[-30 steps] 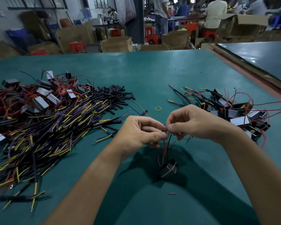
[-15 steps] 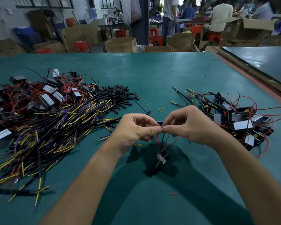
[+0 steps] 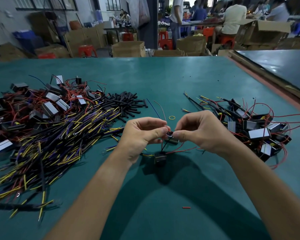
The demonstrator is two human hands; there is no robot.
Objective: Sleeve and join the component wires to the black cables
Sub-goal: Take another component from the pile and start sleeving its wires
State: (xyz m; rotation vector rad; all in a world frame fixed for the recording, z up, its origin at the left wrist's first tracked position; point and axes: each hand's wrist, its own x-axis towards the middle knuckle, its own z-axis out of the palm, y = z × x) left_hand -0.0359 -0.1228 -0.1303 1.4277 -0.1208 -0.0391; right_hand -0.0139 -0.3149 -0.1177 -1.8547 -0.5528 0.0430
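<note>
Teal mat table (image 3: 163, 78) in a workshop with cardboard boxes (image 3: 128, 49) and red stools (image 3: 87, 50). Two hands mid-table: left hand (image 3: 142, 134) and right hand (image 3: 201, 132) both pinch component wires (image 3: 180, 149) at the fingertips, one component (image 3: 160, 158) dangling below. One black cables heap (image 3: 59, 144) left, one sleeve pile (image 3: 126, 104), one yellow rubber band (image 3: 172, 117).

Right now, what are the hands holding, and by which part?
Left hand and right hand both pinch the thin wires near their upper ends, thumb against forefinger. The black component below them is not gripped itself.
</note>
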